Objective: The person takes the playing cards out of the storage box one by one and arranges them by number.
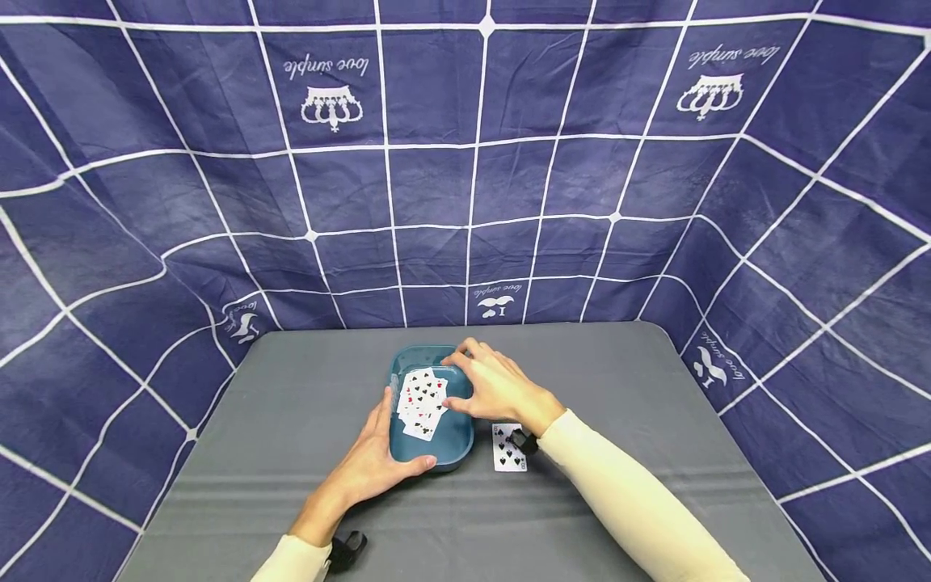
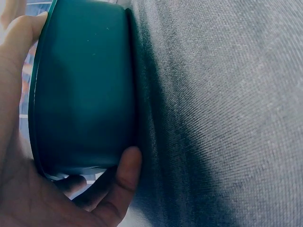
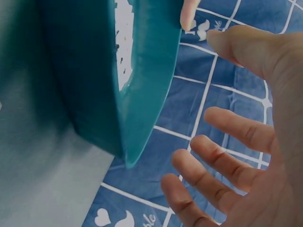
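A teal plastic tub (image 1: 457, 443) sits on the grey table, with several face-up playing cards (image 1: 422, 398) heaped loosely inside. My left hand (image 1: 369, 461) holds the tub at its near left corner. In the left wrist view the thumb (image 2: 28, 30) lies on the rim and the fingers bend against the outer wall. My right hand (image 1: 502, 381) hovers over the tub's right side, fingers spread and nothing between them. In the right wrist view its fingers (image 3: 213, 175) are apart from the wall. One spade card (image 1: 503, 462) lies face up on the table right of the tub.
The black right wrist camera (image 1: 524, 440) overlaps the spade card in the head view. Another black wrist camera (image 1: 347, 551) hangs at the left wrist. Behind and beside the grey table (image 1: 596, 364) hangs a blue checked cloth (image 1: 436, 186).
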The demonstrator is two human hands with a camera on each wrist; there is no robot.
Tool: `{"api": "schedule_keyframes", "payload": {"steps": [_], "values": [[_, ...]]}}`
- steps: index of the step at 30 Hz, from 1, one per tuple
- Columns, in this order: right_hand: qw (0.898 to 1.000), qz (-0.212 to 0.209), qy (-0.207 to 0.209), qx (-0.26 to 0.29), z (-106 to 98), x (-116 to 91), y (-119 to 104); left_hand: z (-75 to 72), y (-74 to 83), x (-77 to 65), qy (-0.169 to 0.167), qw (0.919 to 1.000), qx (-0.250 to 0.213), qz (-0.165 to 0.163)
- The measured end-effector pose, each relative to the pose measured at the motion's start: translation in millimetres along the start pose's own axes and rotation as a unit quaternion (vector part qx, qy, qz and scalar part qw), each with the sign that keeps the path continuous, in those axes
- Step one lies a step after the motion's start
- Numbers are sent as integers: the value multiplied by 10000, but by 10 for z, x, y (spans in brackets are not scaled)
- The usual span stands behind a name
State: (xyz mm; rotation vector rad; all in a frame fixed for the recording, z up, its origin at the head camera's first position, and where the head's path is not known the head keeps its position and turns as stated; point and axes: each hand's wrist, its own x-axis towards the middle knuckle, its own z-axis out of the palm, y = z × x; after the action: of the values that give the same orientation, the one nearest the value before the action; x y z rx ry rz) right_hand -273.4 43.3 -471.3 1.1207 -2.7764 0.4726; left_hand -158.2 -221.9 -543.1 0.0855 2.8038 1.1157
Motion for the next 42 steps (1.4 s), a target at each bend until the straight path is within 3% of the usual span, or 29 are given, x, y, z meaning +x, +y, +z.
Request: {"api": "schedule_keyframes", "payload": {"steps": [4, 11, 18, 23, 32, 42], "values": [[9997, 0, -202, 110, 37, 181, -33, 33, -35, 6, 93, 9999, -54, 48], [9977, 72, -608, 288, 143, 460, -73, 58, -33, -21, 514, 9976, -39, 455], [9898, 348, -1320, 404, 276, 665, -76, 37, 27, -9, 159, 9997, -107, 180], [9837, 541, -1673, 369, 384, 792, -79, 50, 21, -7, 124, 9998, -32, 121], [9792, 399, -1967, 296, 597, 953, -103, 43, -41, -44, 165, 9998, 24, 71], [9717, 802, -2212, 195, 849, 1067, 33, 42, -8, -21, 150, 9999, 30, 69]]}}
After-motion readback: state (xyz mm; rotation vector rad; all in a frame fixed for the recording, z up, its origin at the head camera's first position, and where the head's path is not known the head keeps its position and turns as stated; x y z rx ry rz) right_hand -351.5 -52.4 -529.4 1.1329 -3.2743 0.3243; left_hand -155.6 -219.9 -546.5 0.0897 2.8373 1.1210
